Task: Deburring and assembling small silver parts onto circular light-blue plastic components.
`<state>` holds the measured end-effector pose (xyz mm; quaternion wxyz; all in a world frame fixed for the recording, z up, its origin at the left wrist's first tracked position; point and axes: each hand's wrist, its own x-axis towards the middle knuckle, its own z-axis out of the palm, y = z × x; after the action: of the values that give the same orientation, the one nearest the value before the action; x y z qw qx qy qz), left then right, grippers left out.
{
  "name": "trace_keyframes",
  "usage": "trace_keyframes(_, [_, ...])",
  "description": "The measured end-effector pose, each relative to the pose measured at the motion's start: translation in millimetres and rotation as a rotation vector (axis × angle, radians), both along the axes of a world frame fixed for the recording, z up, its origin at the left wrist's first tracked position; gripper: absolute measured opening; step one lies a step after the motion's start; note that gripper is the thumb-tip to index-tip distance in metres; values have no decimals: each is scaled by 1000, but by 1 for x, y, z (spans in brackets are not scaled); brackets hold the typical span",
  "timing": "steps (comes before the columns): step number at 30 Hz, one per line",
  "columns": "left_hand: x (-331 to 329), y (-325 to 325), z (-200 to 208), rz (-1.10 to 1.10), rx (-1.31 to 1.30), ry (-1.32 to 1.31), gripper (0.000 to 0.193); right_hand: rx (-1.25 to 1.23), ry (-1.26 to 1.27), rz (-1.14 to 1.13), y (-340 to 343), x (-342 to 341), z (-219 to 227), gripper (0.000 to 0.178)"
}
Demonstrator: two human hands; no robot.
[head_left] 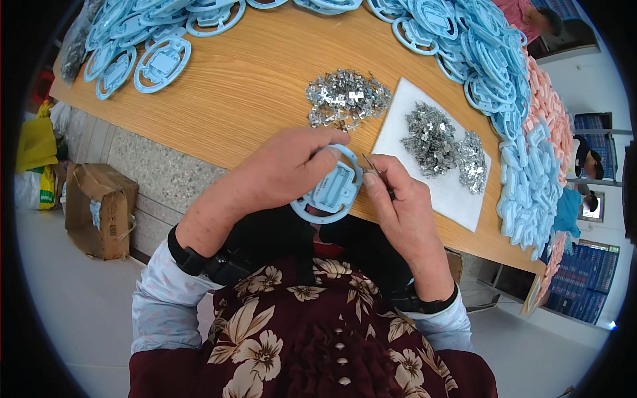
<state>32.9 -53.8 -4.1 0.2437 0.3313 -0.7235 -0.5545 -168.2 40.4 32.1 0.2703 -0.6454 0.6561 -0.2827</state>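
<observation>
My left hand (292, 162) is closed on the edge of a light blue plastic ring-shaped part (332, 189), tilted over the table's near edge. Inside the ring sits a rectangular recessed frame. Just right of it, my right hand (408, 209) pinches what look like slim metal tweezers (373, 166), their tip pointing up toward the ring. Whether anything tiny is at the tip, I cannot tell. Beyond my hands lies a loose heap of small silvery metal clips (348, 96). On a white board (468, 212) to the right are two more piles of small metal pieces (430, 136).
Light blue ring parts (162, 63) are heaped along the table's far side. At the right are piles of small blue plastic pieces (527, 189) and pink ones (547, 113). A cardboard box (99, 212) stands on the floor at left. Other people (531, 16) are at the far right.
</observation>
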Motion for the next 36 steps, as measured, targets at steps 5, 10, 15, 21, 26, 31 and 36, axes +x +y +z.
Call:
trace_keyframes(5, [-1, 1, -7, 19, -73, 7, 35, -9, 7, 10, -9, 12, -3, 18])
trace_keyframes(10, [-2, -1, -11, 34, -166, -8, 34, -165, 204, 77, -17, 17, -10, 13])
trace_keyframes(15, [-3, 0, -10, 44, -182, -16, 32, -187, 347, 94, -17, 24, -3, 13])
trace_keyframes(21, [-3, 0, -9, 53, -169, -16, 31, -135, 155, 80, -13, 22, -2, 15])
trace_keyframes(26, [-4, 1, -7, 57, -58, -10, 33, -71, 82, -7, -3, 3, -1, 24])
trace_keyframes(31, [-6, 4, -1, 54, -107, -48, 37, -40, 77, -47, 4, 1, -4, 25])
trace_keyframes(36, [-12, 9, -7, 120, -302, -76, 38, 6, 86, -80, 5, 5, 1, 21])
